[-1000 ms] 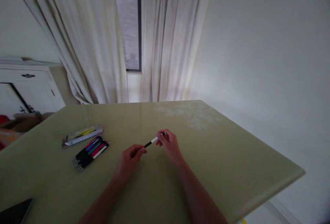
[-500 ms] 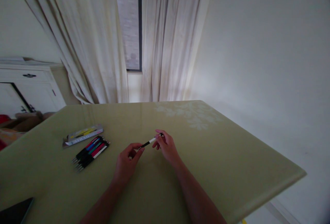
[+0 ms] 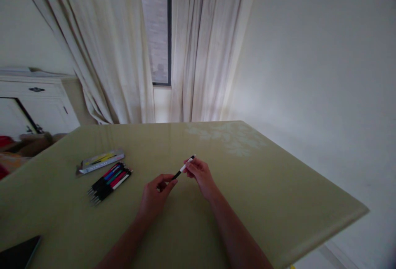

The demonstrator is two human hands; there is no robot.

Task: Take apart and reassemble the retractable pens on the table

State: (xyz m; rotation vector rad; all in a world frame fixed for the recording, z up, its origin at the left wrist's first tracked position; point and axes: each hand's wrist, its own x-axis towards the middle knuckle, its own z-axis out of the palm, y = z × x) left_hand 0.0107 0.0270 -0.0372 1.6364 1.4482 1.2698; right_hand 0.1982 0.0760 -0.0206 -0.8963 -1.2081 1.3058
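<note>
A black and white pen (image 3: 182, 169) is held between my two hands, tilted with its upper end to the right. My left hand (image 3: 156, 194) pinches its lower black end between thumb and fingers. Around the white part near the other end, the fingers of my right hand (image 3: 199, 175) are closed. To the left, several pens (image 3: 109, 181) with black grips and coloured barrels lie side by side on the greenish table (image 3: 247, 207). Just behind them is a clear and yellow package (image 3: 100, 161).
A dark flat device (image 3: 20, 254) lies at the table's near left corner. Beyond the table stand a white cabinet (image 3: 40, 104) and long curtains (image 3: 108, 46) beside a window. A plain wall (image 3: 309, 75) runs along the right side.
The pen has become steeper, its upper end now showing above my right fingers. My left hand has moved slightly right, and my right fingers have closed more around the pen.
</note>
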